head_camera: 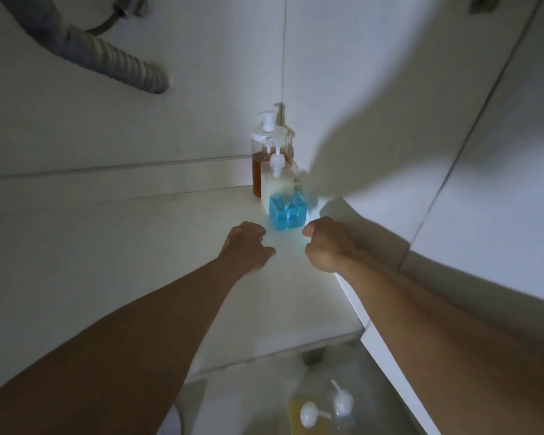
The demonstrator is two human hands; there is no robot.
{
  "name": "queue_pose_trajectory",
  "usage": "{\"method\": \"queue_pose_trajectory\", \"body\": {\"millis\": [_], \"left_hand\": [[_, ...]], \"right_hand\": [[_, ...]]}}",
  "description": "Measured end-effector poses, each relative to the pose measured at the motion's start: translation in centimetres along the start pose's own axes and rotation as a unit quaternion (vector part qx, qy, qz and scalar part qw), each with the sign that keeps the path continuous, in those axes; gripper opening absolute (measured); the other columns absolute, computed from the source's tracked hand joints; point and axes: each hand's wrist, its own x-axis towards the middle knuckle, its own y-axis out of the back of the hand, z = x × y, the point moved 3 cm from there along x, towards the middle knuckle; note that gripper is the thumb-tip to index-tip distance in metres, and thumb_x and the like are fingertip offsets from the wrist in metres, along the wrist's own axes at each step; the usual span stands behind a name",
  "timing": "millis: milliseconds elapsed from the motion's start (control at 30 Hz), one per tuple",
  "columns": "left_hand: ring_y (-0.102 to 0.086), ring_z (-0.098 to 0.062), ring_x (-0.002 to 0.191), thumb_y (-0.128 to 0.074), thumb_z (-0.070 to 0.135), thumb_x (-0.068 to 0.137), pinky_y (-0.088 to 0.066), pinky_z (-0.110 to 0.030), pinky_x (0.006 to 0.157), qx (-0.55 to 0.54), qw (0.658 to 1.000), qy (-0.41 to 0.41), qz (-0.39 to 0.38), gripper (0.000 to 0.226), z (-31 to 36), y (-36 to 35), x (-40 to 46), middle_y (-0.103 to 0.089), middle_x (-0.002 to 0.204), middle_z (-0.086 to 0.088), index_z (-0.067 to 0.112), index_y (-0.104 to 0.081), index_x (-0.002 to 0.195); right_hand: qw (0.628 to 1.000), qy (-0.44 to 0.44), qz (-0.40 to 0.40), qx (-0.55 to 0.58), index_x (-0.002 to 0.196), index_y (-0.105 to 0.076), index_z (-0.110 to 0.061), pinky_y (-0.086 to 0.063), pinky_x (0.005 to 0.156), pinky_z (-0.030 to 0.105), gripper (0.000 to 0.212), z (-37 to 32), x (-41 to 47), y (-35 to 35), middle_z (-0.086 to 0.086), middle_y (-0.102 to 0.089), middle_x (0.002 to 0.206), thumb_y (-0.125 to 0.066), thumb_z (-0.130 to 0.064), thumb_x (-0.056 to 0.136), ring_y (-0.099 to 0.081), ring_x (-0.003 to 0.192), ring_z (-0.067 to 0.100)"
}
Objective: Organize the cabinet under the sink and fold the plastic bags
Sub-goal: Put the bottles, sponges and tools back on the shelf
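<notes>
Three pump bottles stand in a row in the cabinet's back right corner: one with brown liquid (259, 171) at the back, a white one (275, 183) in the middle, and a square one with blue liquid (287, 213) in front. My left hand (248, 246) and my right hand (327, 243) hover just in front of the blue bottle, one on each side. Both have curled fingers and hold nothing. Neither touches a bottle.
A grey ribbed drain hose (107, 54) hangs at the upper left. The white cabinet floor (139, 262) stretches left of my arms. The right cabinet wall (453, 152) is close to my right arm. More pump bottles (324, 409) stand on the floor outside, bottom centre.
</notes>
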Motion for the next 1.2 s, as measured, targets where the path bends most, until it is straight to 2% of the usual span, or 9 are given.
{"method": "queue_pose_trajectory", "body": {"millis": [167,267,333,433,500,700,867,1000,1200], "left_hand": [[-0.05,-0.014,0.103,-0.067,0.031,0.088,-0.044,-0.023,0.088,0.001,0.999,-0.032,0.027,0.026,0.5,1.3,-7.3,-0.054,0.112,0.002,0.019,-0.063,0.111],[-0.056,-0.015,0.092,-0.071,0.034,0.083,-0.047,-0.024,0.081,0.004,0.998,-0.055,0.012,0.015,0.1,1.2,-11.6,-0.058,0.096,0.004,0.022,-0.063,0.087],[-0.059,-0.016,0.087,-0.074,0.033,0.079,-0.047,-0.025,0.075,-0.003,0.997,-0.073,-0.014,0.015,-0.2,0.8,-13.6,-0.061,0.089,0.003,0.021,-0.064,0.078],[-0.062,-0.017,0.084,-0.077,0.032,0.075,-0.047,-0.024,0.071,0.014,0.995,-0.079,-0.063,0.016,-0.4,0.2,-14.0,-0.066,0.085,0.001,0.019,-0.068,0.073],[-0.064,-0.018,0.087,-0.079,0.031,0.073,-0.051,-0.025,0.075,0.014,0.992,-0.063,-0.107,0.016,-0.7,-0.3,-13.7,-0.068,0.088,0.0,0.02,-0.069,0.077],[-0.059,-0.019,0.105,-0.08,0.032,0.075,-0.047,-0.027,0.087,0.068,0.965,-0.015,-0.252,0.053,-6.3,-10.4,-17.3,-0.061,0.119,-0.002,0.016,-0.059,0.121],[-0.043,-0.023,0.131,-0.079,0.023,0.077,-0.038,-0.028,0.101,0.064,0.968,-0.022,-0.241,0.078,-7.7,-13.4,-19.0,-0.045,0.144,-0.006,0.013,-0.039,0.143],[-0.047,-0.027,0.125,-0.083,0.023,0.071,-0.041,-0.031,0.098,0.072,0.97,-0.044,-0.228,0.074,-7.5,-14.5,-19.7,-0.049,0.136,-0.01,0.01,-0.046,0.134],[-0.053,-0.026,0.114,-0.089,0.028,0.062,-0.044,-0.033,0.092,0.021,0.974,-0.069,-0.215,0.08,-8.4,-17.8,-19.1,-0.052,0.126,-0.005,0.014,-0.05,0.131]], "right_hand": [[0.992,-0.014,-0.058,0.115,0.103,-0.067,-0.001,-0.059,0.081,0.041,0.023,0.8,-5.7,1.2,0.018,-0.068,0.104,-0.055,0.005,0.085,-0.069,0.092,0.032],[0.977,-0.029,-0.111,0.181,0.102,-0.065,0.005,-0.059,0.056,0.024,0.017,1.7,-10.1,1.8,0.018,-0.068,0.086,-0.057,0.009,0.087,-0.069,0.06,0.02],[0.973,-0.023,-0.141,0.182,0.103,-0.065,0.011,-0.057,0.053,0.02,0.019,2.2,-12.4,1.7,0.016,-0.065,0.077,-0.058,0.014,0.085,-0.065,0.05,0.01],[0.976,-0.051,-0.158,0.144,0.094,-0.067,0.005,-0.061,0.061,0.034,0.011,2.8,-12.7,1.1,0.015,-0.069,0.08,-0.061,0.009,0.085,-0.069,0.064,0.022],[0.974,-0.073,-0.173,0.124,0.099,-0.065,0.005,-0.06,0.056,0.029,0.011,3.1,-12.4,0.7,0.016,-0.069,0.087,-0.06,0.006,0.088,-0.068,0.069,0.027],[0.966,-0.131,-0.224,-0.007,0.096,-0.067,0.0,-0.062,0.069,0.037,0.014,9.5,-15.1,-8.8,0.016,-0.073,0.081,-0.068,-0.009,0.085,-0.073,0.066,0.025],[0.98,-0.097,-0.168,-0.052,0.076,-0.063,-0.018,-0.048,0.051,0.025,0.013,11.8,-16.7,-11.8,0.004,-0.065,0.081,-0.075,-0.019,0.074,-0.066,0.073,0.023],[0.984,-0.095,-0.143,-0.039,0.098,-0.056,-0.017,-0.046,0.069,0.027,0.045,11.9,-17.3,-12.7,0.002,-0.064,0.098,-0.085,-0.027,0.064,-0.062,0.094,0.024],[0.989,-0.116,-0.092,0.014,0.104,-0.058,-0.016,-0.05,0.075,0.03,0.044,13.3,-16.2,-15.2,0.003,-0.066,0.103,-0.079,-0.038,0.073,-0.063,0.097,0.024]]}}
